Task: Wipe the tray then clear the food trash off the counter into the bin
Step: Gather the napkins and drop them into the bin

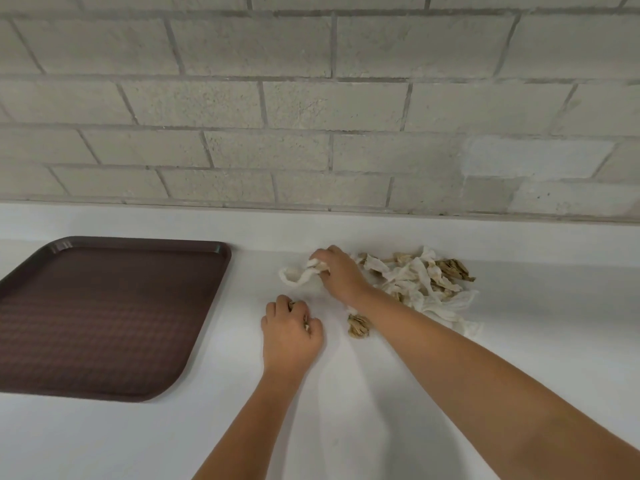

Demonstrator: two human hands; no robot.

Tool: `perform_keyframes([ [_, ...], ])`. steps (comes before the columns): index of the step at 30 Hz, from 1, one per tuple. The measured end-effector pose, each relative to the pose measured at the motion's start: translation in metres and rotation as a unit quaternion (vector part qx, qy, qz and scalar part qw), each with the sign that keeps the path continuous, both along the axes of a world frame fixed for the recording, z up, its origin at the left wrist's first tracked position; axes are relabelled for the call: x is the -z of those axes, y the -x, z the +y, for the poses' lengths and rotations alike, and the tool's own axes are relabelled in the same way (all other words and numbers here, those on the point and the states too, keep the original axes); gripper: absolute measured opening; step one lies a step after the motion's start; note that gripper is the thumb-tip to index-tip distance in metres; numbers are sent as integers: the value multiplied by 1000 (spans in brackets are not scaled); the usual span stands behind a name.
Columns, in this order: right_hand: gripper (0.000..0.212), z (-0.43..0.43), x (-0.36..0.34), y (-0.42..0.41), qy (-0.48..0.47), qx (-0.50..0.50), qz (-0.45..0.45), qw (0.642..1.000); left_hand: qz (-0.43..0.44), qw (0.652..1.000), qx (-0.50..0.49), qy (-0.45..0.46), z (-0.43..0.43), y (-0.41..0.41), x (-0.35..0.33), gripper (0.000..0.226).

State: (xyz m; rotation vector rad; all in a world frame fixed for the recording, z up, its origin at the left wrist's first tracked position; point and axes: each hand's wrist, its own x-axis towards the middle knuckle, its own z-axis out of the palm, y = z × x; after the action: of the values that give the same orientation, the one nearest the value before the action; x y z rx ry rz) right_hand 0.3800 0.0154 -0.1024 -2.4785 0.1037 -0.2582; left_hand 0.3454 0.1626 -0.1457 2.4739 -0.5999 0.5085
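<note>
— Brown tray point(104, 317) lies bare; wiped, I'd judge?
— Likely. Right of the tray, the left grip point(291, 336) curls round brown scraps point(305, 320), and the right grip point(337, 271) pinches a white napkin point(298, 276). Further right, the trash pile point(426, 282) sits uncleared on the table point(104, 438). No bin visible.

Cannot see the left side of the tray point(104, 317), cut by the frame edge, nor most of the scrap point(306, 322) inside the left hand point(291, 336).

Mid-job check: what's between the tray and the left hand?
Nothing: the head view shows only bare counter between the tray and the left hand, which grips brown scraps. The right hand grips a napkin beyond.
</note>
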Motion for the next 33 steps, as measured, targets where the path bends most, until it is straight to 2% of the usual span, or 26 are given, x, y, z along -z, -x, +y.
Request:
perform_keyframes([
  [3, 29, -9, -24, 11, -102, 34, -62, 992, 6, 999, -19, -32, 0, 2, 1, 37],
  [5, 28, -13, -44, 25, -199, 39, -78, 976, 17, 999, -19, -47, 1, 0, 3, 36],
  [10, 19, -27, -78, 55, -400, 89, -68, 910, 32, 998, 4, -45, 0, 1, 1, 23],
  [13, 19, -29, -86, 63, -488, 99, -15, 867, 21, 999, 13, -36, -1, 1, 2, 17],
  [17, 29, -16, -83, 76, -511, 115, 70, 849, 24, 999, 20, -22, -1, 1, 2, 7],
  [22, 20, -5, -63, 112, -615, 133, 33, 777, 45, 998, 48, 12, 0, 1, 2, 23],
  [24, 22, -8, -53, 130, -596, 151, 11, 789, 57, 996, 58, 36, 2, 3, 0, 24],
  [27, 29, -12, -37, 160, -500, 167, -21, 849, 65, 992, 65, 88, 8, 12, -4, 23],
  [31, 40, -17, -4, 199, -235, 105, -28, 966, 47, 984, 68, 156, 18, 39, -7, 21],
  [33, 42, -15, 13, 214, -81, 67, -14, 994, 51, 980, 73, 178, 20, 57, -7, 18],
])
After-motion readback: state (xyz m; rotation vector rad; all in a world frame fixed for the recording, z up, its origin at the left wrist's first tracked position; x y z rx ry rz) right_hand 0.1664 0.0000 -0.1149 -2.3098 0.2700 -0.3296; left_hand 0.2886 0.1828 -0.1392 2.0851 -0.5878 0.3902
